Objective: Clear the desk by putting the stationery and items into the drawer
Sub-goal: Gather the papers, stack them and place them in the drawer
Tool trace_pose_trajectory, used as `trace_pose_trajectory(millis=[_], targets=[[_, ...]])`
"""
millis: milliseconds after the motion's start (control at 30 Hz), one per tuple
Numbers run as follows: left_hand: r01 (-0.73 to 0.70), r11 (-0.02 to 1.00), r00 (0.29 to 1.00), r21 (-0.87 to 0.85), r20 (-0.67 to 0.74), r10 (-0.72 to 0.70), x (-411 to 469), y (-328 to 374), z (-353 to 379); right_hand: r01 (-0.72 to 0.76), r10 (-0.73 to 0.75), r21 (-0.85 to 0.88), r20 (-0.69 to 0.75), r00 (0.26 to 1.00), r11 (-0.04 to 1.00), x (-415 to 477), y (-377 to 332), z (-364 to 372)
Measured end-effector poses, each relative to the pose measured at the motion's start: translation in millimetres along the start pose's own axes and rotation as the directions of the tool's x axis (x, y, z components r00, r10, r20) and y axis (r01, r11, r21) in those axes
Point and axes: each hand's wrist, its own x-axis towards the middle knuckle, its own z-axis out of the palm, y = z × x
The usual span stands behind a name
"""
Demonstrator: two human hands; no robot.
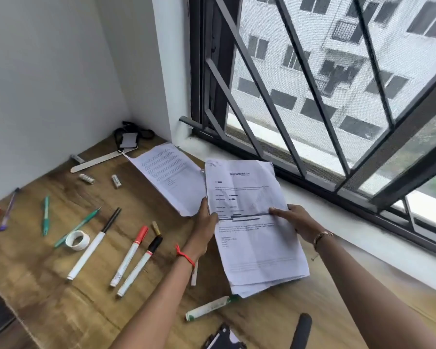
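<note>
both forearms are reaching forward over the wooden desk [48, 285]. the left hand [207, 222] and right hand [293, 221] are pinching opposite edges of a printed paper stack [252, 222], thumbs on top.

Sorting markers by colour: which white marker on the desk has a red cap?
The red-capped marker, lying between the long black-capped marker and the shorter black-capped marker; the green marker lies apart.

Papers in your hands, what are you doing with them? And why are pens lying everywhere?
A person is tidying up. Their left hand and right hand hold a stack of papers by its side edges, over the wooden desk beside the window. A loose sheet lies behind it. On the left, markers, pens and a tape roll lie spread out, not yet put away. No drawer is in view.
</note>
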Motion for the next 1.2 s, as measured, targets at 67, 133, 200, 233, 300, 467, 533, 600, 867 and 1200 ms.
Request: trace_pose_trajectory(millis=[67, 133, 200, 233, 300, 467, 533, 600, 867, 1200], targets=[[-0.010, 0.999, 1.000, 0.031, 0.004, 0.009, 0.3, 11.9, -6.1, 0.024, -0.038, 0.164, 0.081, 0.996, 0.986, -6.8, -6.3, 0.9], [-0.030, 0.992, 1.000, 0.123, -0.005, 0.031, 3.8, 21.4, -13.8, 0.057, -0.089, 0.306, 0.092, 0.992, 0.950, -11.0, -13.5, 4.8], [-0.106, 0.925, 0.980, 0.365, -0.119, 0.160, 10.9, 24.9, -24.9, 0.086, -0.112, 0.377, 0.047, 0.993, 0.922, -14.0, -21.4, 10.3], [-0.126, 0.856, 0.947, 0.502, -0.196, 0.255, 15.9, 23.9, -31.7, 0.096, -0.114, 0.401, 0.020, 0.993, 0.911, -16.0, -25.8, 12.6], [-0.101, 0.787, 0.860, 0.608, -0.345, 0.377, 25.9, 23.8, -46.5, 0.110, -0.113, 0.449, -0.020, 0.993, 0.887, -16.2, -31.8, 15.5], [0.103, 0.909, 0.899, 0.404, -0.429, 0.089, 47.8, 15.2, -80.9, 0.090, -0.096, 0.533, -0.016, 0.995, 0.841, -21.4, -39.8, 14.4], [0.056, 0.970, 0.929, 0.236, -0.367, 0.036, 44.6, 16.0, -89.1, 0.079, -0.090, 0.547, -0.007, 0.996, 0.833, -22.7, -40.4, 14.1], [0.027, 0.996, 0.934, 0.083, -0.357, 0.005, 37.7, 17.2, -96.3, 0.074, -0.085, 0.552, -0.006, 0.996, 0.830, -23.2, -40.8, 14.5], [0.001, 0.977, 0.960, -0.212, -0.272, -0.060, 8.7, 12.5, -94.0, 0.062, -0.062, 0.530, -0.017, 0.998, 0.846, -26.4, -55.2, 33.6], [0.175, 0.903, 0.983, -0.392, 0.119, -0.139, -46.2, 28.3, -68.6, 0.031, -0.033, 0.412, -0.003, 0.999, 0.911, -46.3, -51.2, 58.9]])
